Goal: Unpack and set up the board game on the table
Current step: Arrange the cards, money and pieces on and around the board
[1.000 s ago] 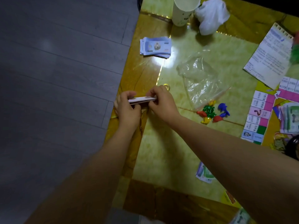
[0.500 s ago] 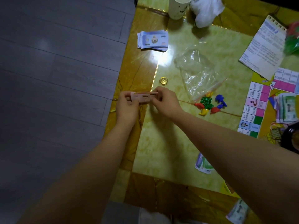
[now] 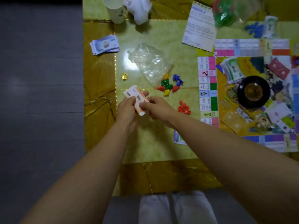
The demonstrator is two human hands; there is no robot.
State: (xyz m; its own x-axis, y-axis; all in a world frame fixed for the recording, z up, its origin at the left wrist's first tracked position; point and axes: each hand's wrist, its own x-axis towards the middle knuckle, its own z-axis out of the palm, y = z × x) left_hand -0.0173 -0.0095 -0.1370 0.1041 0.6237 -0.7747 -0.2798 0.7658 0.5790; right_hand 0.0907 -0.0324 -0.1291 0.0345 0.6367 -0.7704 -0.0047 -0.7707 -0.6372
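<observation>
Both my hands hold a small stack of pink play-money notes above the table's middle left. My left hand grips its near left side and my right hand pinches the right edge. The game board lies open at the right, with a black roulette-style wheel and scattered notes and cards on it. Coloured plastic pawns sit by an empty clear bag, and a pile of red pieces lies near the board's left edge.
A blue note stack lies at the table's left, a gold coin below it. A white cup and crumpled white bag stand at the back. A rules sheet overlaps the board corner. Grey floor lies left.
The note stack has turned from edge-on between my hands to face up and tilted. My head has swung right, so more of the board is in view.
</observation>
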